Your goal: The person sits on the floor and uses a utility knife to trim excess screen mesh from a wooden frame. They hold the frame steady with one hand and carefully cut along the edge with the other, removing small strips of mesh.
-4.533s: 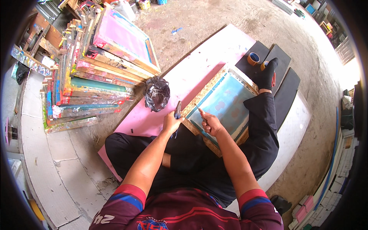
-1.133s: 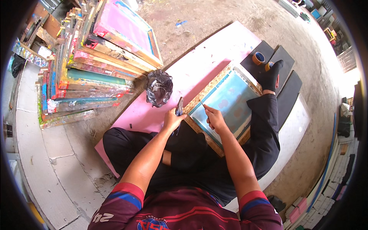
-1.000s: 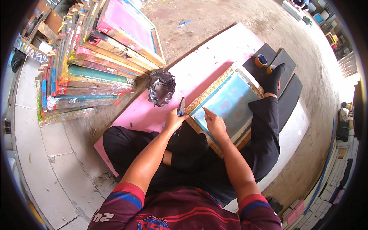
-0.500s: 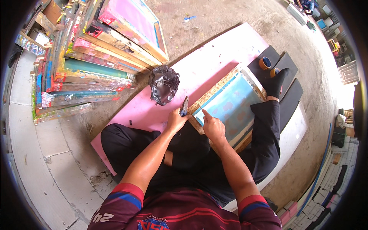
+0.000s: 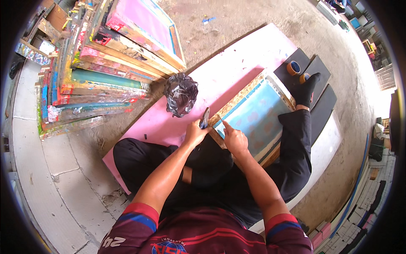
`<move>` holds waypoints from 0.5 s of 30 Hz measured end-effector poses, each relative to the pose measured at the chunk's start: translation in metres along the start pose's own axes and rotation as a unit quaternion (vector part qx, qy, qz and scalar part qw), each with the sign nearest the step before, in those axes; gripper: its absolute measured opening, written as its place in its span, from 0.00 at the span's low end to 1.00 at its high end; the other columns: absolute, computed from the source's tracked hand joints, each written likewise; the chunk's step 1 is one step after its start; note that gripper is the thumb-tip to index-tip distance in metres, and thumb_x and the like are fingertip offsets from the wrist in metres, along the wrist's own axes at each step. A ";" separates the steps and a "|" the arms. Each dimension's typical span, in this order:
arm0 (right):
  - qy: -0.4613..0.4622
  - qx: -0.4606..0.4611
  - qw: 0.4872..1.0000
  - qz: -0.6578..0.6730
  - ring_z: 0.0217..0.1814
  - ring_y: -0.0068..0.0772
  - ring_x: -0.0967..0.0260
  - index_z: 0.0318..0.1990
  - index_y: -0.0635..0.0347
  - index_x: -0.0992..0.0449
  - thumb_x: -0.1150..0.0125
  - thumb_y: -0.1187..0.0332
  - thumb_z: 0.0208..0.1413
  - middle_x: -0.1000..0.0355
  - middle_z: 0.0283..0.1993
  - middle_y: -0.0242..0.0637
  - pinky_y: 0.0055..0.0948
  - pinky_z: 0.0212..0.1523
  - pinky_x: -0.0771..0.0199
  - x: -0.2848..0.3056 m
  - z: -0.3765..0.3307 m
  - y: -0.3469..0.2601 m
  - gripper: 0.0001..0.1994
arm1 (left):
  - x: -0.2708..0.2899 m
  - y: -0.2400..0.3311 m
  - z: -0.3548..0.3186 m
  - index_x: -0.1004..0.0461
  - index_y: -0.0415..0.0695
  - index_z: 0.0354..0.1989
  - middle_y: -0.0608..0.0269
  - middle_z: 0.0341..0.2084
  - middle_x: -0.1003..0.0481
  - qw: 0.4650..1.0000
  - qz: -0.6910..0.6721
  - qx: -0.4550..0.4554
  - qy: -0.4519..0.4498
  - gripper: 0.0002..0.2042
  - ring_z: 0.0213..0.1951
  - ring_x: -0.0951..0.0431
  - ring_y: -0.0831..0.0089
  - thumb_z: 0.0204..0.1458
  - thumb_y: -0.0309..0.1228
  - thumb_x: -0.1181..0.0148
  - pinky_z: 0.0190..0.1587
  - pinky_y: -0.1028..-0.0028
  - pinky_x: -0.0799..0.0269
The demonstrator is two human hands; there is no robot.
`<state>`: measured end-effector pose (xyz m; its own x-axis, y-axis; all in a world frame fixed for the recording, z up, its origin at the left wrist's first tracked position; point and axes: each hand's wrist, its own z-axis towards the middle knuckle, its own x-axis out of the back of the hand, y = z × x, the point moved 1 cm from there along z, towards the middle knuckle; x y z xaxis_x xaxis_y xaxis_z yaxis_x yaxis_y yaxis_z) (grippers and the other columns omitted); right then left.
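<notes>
I see the left hand (image 5: 195, 133) wrapped around a pair of pliers (image 5: 204, 117), fingers curled under and the jaws pointing up, away from the body. Its thumb is right by the near-left corner of a wooden frame (image 5: 243, 94); I cannot tell whether they touch. The right hand (image 5: 235, 139) is closed on a thin tool (image 5: 221, 120), index finger stretched along it, the tip at that same corner. The frame, with a blue mesh (image 5: 260, 108) inside, lies aslant between the hands and the black-socked right foot (image 5: 305, 91), over a pink board (image 5: 160, 118). Left of it on the board I see a crumpled black bag (image 5: 181, 94), open at the top.
</notes>
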<state>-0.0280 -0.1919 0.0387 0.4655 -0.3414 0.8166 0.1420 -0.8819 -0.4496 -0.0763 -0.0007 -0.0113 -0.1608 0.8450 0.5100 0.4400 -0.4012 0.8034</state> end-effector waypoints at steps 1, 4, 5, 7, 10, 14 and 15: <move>0.019 0.018 0.999 0.023 0.44 0.63 0.19 0.66 0.39 0.24 0.46 0.59 0.69 0.18 0.40 0.55 0.56 0.47 0.19 0.000 0.000 0.004 0.20 | 0.000 0.002 0.000 0.18 0.36 0.48 0.53 0.35 0.15 1.000 -0.001 0.006 -0.005 0.20 0.39 0.15 0.67 0.51 0.35 0.23 0.44 0.64 0.22; 0.027 0.004 0.999 0.019 0.43 0.63 0.19 0.67 0.38 0.25 0.46 0.59 0.69 0.18 0.39 0.55 0.56 0.47 0.20 -0.005 -0.003 0.011 0.20 | -0.010 -0.014 0.005 0.18 0.37 0.51 0.53 0.36 0.14 1.000 0.005 -0.002 0.006 0.22 0.39 0.14 0.66 0.50 0.35 0.23 0.44 0.64 0.22; 0.022 0.008 1.000 0.021 0.43 0.63 0.19 0.67 0.39 0.25 0.46 0.60 0.69 0.18 0.39 0.55 0.56 0.47 0.19 -0.006 -0.003 0.011 0.20 | -0.012 -0.022 0.005 0.18 0.37 0.51 0.53 0.36 0.14 1.000 -0.002 -0.011 0.019 0.22 0.39 0.14 0.65 0.51 0.35 0.23 0.45 0.64 0.22; 0.016 0.011 1.000 0.023 0.43 0.64 0.19 0.67 0.40 0.25 0.46 0.60 0.69 0.18 0.39 0.55 0.56 0.46 0.19 -0.002 -0.001 0.007 0.20 | -0.014 -0.024 0.007 0.18 0.37 0.51 0.52 0.36 0.14 0.998 -0.020 -0.034 0.039 0.21 0.39 0.14 0.65 0.51 0.34 0.23 0.45 0.65 0.22; -0.024 -0.019 0.999 -0.037 0.46 0.63 0.20 0.67 0.39 0.25 0.46 0.59 0.70 0.18 0.41 0.57 0.55 0.49 0.20 -0.004 -0.001 0.003 0.20 | -0.014 -0.024 0.005 0.18 0.36 0.48 0.53 0.33 0.15 0.998 0.014 -0.041 0.036 0.19 0.37 0.15 0.66 0.51 0.34 0.24 0.42 0.64 0.22; -0.026 -0.041 0.992 0.115 0.45 0.63 0.20 0.67 0.40 0.24 0.44 0.60 0.69 0.18 0.40 0.56 0.53 0.48 0.20 -0.016 -0.005 0.009 0.20 | -0.017 -0.021 -0.004 0.18 0.36 0.44 0.53 0.31 0.15 0.999 0.016 -0.031 0.032 0.18 0.34 0.15 0.65 0.50 0.35 0.23 0.39 0.62 0.23; -0.045 -0.040 0.974 0.218 0.45 0.61 0.19 0.67 0.42 0.24 0.42 0.60 0.69 0.18 0.41 0.55 0.52 0.49 0.20 -0.026 0.008 0.033 0.20 | -0.016 -0.017 -0.004 0.19 0.36 0.43 0.54 0.30 0.15 0.999 0.001 -0.036 0.035 0.18 0.33 0.16 0.65 0.50 0.35 0.23 0.38 0.61 0.24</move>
<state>-0.0285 -0.2089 -0.0005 0.5408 -0.6630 0.5176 -0.1528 -0.6826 -0.7146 -0.0848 -0.0088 -0.0318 -0.2223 0.8189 0.5291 0.3762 -0.4285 0.8215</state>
